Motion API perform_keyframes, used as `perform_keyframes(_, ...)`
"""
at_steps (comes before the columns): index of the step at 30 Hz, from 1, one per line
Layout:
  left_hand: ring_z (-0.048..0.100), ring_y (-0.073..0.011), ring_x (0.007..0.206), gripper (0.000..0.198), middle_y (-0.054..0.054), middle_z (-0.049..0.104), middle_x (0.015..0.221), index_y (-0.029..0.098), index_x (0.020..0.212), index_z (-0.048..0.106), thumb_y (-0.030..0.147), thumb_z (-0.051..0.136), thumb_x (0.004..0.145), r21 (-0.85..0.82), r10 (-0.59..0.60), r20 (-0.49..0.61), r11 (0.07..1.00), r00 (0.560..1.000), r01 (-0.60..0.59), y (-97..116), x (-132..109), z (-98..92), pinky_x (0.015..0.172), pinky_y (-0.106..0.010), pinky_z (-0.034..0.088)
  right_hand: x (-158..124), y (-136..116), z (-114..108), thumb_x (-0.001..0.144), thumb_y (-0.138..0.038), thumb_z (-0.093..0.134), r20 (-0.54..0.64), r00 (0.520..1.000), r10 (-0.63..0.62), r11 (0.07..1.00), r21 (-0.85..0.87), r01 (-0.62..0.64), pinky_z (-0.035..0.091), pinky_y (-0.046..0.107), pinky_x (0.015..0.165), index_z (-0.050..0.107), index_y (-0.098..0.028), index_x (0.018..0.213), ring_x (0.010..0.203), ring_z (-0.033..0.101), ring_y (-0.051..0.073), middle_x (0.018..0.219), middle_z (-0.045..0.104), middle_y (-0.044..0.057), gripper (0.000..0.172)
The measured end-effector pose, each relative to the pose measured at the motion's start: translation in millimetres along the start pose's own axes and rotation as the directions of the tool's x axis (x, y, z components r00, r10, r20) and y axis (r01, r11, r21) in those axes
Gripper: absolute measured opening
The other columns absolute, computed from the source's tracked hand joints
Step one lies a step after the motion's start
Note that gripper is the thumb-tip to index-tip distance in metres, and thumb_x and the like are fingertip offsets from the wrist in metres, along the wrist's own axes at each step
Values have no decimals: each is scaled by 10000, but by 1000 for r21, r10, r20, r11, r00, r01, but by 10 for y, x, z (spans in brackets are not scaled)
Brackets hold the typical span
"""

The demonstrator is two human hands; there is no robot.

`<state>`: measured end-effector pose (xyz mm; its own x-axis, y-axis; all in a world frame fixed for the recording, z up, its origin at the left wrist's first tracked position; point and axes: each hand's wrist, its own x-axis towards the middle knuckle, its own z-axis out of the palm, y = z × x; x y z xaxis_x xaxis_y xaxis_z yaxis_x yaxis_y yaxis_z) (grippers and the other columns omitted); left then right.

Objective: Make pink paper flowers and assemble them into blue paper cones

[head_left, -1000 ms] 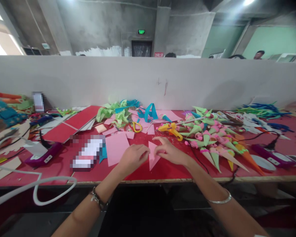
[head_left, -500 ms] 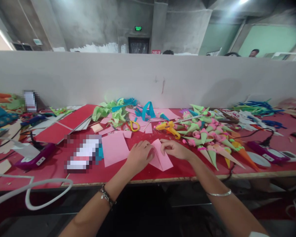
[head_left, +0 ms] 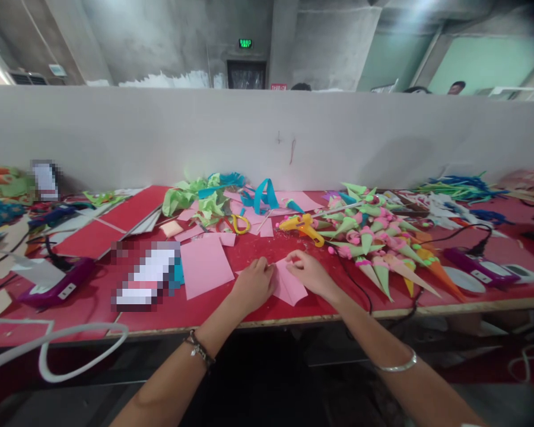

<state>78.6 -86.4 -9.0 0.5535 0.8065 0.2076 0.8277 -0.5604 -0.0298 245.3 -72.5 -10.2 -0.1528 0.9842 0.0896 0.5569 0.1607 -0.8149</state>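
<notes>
A small pink paper sheet [head_left: 290,287] lies on the red table [head_left: 293,311] near its front edge. My left hand [head_left: 253,286] rests on the sheet's left side with fingers curled and pressed onto it. My right hand [head_left: 309,273] pinches the sheet's upper edge between thumb and fingers. The two hands nearly touch over the paper. A larger flat pink sheet [head_left: 204,267] lies just left of my left hand.
A yellow glue gun [head_left: 303,228] sits behind my hands, its black cord running to the table edge. A pile of paper cones [head_left: 378,243] fills the right. Yellow-handled scissors [head_left: 237,224], green and blue scraps, purple power strips [head_left: 56,287] and a grey partition wall [head_left: 267,136] surround them.
The pink paper went from a narrow folded triangle to a wider sheet. Both hands shifted slightly along the table and now grip its top and left side.
</notes>
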Motion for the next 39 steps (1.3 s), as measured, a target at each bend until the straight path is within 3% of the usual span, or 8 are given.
perform_keyframes(6,479,-210,910,351,-102,480,992,118,1147,439,264,364,837,19,14,19,1000,1000,-14,20,3,6,735,-319,429,-162,-64,167,746,-240,399,-126,992,-4,984,-176,-18,304,216,487,494,-211,883,477,492,128,550,560,-31,169)
perform_keyframes(11,483,-226,904,350,-117,494,1005,104,1143,444,256,349,843,52,11,2,999,1000,-11,57,6,-15,678,-331,432,-232,-139,221,782,-213,363,-157,984,-81,924,-382,15,317,231,546,521,-191,910,574,557,161,599,608,12,204)
perform_keyframes(18,487,-220,910,351,-124,510,1031,97,1149,452,236,352,842,102,20,20,995,1000,-22,79,7,-30,674,-321,419,-333,-123,154,776,-173,378,-188,977,-103,827,-562,-21,304,243,552,565,-198,881,578,563,170,685,653,48,216)
perform_keyframes(26,485,-229,939,386,-138,507,1053,80,1188,422,217,374,830,115,27,29,993,999,-30,73,11,-25,685,-327,425,-564,22,-18,774,-179,379,-259,962,-80,753,-648,-112,249,249,490,594,-216,779,480,525,160,517,597,24,218)
perform_keyframes(31,483,-233,946,382,-138,496,1072,94,1185,419,211,388,823,97,17,26,995,1000,-19,75,1,-17,696,-341,426,-691,77,-193,770,-194,378,-322,943,-77,739,-654,-163,236,251,473,599,-219,767,450,497,147,511,589,17,223)
perform_keyframes(35,477,-235,952,386,-141,488,1092,87,1188,414,205,379,823,84,20,13,996,1000,-21,61,-5,-12,706,-358,427,-715,34,-355,773,-228,366,-488,869,-82,808,-543,-229,275,254,483,585,-204,791,519,515,177,555,588,38,221)
perform_keyframes(37,478,-229,945,361,-125,502,1064,110,1160,445,226,383,824,34,17,2,999,1000,-17,50,-16,-47,740,-368,415,-682,-26,-365,769,-244,366,-531,843,-85,912,-383,-149,331,253,515,572,-193,807,590,537,182,638,605,47,216)
perform_keyframes(39,481,-211,935,314,-96,524,1024,153,1105,492,255,361,839,-90,-18,-45,996,999,14,44,-46,-115,775,-359,398,-627,-111,-298,765,-258,375,-490,868,-75,982,-190,-22,381,252,554,556,-185,815,653,550,179,723,612,52,203)
